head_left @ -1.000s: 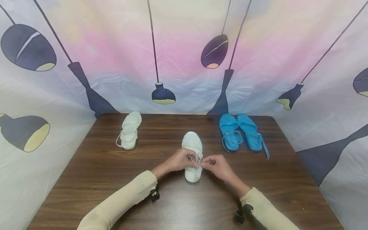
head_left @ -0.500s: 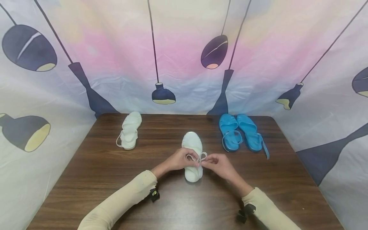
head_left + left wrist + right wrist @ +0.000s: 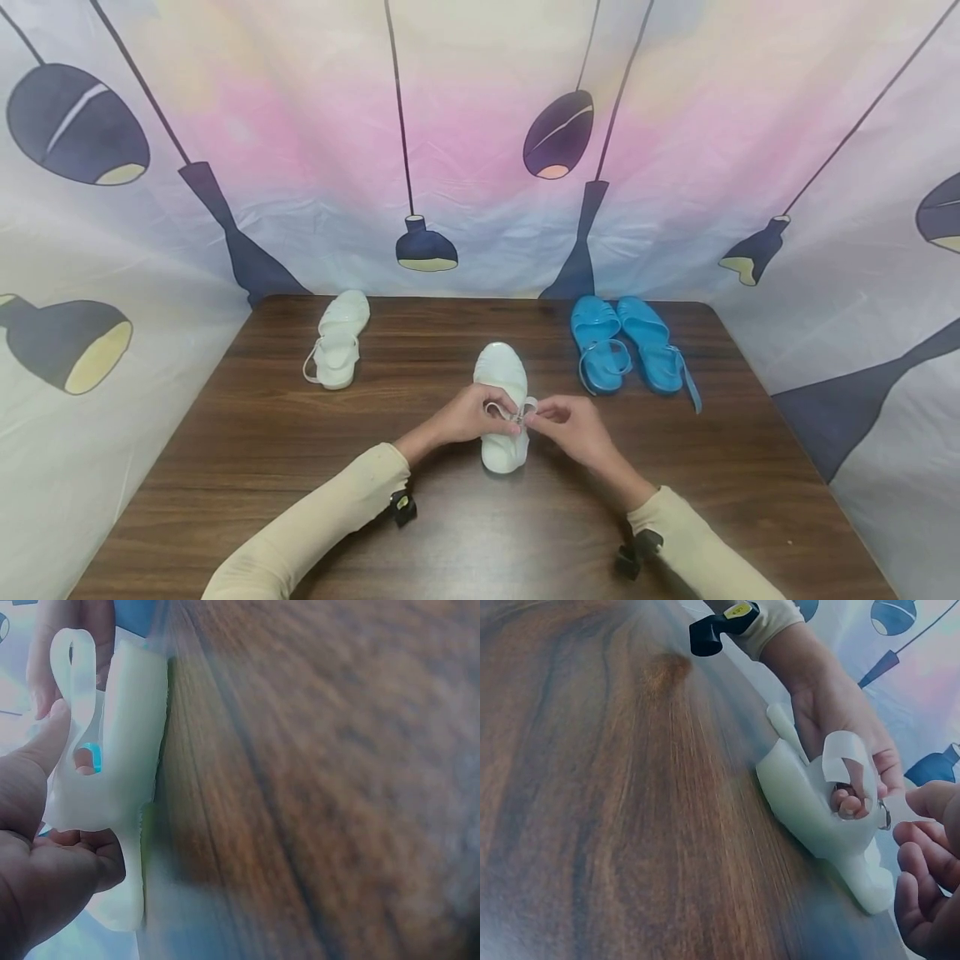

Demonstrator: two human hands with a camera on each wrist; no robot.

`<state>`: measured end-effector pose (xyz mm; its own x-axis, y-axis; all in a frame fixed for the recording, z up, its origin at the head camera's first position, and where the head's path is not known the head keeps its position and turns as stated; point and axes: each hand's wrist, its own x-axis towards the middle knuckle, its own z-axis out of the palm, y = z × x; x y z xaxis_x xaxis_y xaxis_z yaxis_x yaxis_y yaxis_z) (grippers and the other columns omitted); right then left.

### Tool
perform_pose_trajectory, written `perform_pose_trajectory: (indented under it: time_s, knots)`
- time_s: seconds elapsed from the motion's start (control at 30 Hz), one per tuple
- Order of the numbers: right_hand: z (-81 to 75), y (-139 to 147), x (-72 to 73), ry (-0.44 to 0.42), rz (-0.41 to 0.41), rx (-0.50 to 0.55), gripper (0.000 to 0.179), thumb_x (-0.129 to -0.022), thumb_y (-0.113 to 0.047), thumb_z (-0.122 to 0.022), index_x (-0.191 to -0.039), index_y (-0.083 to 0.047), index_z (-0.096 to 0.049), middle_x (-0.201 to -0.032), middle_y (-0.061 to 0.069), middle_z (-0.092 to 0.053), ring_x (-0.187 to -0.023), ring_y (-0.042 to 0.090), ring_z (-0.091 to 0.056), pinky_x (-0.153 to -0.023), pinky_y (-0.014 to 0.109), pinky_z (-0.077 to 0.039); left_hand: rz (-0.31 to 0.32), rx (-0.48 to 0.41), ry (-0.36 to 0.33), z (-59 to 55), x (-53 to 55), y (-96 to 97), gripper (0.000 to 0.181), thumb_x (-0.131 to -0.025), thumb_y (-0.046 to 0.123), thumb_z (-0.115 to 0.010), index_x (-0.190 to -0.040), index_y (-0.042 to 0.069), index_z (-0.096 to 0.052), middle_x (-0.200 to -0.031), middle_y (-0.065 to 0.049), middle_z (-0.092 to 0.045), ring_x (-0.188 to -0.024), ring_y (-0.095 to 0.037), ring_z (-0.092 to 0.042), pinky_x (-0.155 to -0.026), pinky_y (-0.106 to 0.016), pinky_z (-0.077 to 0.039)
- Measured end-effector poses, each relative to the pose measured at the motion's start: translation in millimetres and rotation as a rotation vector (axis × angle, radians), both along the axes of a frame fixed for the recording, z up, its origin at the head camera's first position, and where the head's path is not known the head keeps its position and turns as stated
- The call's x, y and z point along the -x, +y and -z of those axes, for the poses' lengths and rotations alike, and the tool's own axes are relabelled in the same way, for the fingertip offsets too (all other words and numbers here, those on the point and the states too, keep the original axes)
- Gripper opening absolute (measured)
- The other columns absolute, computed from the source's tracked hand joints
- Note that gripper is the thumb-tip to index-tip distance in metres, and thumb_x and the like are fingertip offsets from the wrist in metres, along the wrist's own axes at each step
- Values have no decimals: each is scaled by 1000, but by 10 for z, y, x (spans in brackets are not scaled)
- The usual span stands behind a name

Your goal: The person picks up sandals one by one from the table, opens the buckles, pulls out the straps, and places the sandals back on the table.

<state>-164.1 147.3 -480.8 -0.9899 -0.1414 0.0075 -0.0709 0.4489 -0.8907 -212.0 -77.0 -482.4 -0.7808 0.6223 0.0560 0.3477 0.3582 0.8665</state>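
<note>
A white sandal [image 3: 501, 371] lies sole down at the middle of the table, toe pointing away. My left hand [image 3: 468, 414] reaches over its left side and grips the ankle part by the buckle, thumb and fingertips close together. From the right, my right hand [image 3: 573, 427] pinches the strap's end between thumb and forefinger. The strap [image 3: 86, 682] stands up in a loop above the heel in the left wrist view. A small metal buckle [image 3: 885, 814] shows beside the right fingertips in the right wrist view; the strap's end passes out of it there.
The matching white sandal [image 3: 337, 358] lies at the back left of the wooden table [image 3: 225, 467]. Two blue sandals [image 3: 596, 321] are side by side at the back right, one with its strap hanging loose. A printed cloth [image 3: 315, 150] hangs behind the table.
The strap has bowed out into a loop right of the buckle, then drawn in slightly. My right hand has shifted a little at the strap; the left hand and sandal have barely moved.
</note>
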Motion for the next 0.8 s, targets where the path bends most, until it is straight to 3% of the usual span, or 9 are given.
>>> perform_pose_trajectory:
  time_s: [0.8]
  knots:
    - [-18,21,-42,145,56,-30,23,-80,-34,-89,-95,-17,-83,-92,-2,-78,-79,12,-71,-71,26,-59,16,-9,-41,-6,37,-11,17,-83,16,-87,-95,8,-77,-86,3,-73,-77,-7,-63,-72,-23,-53]
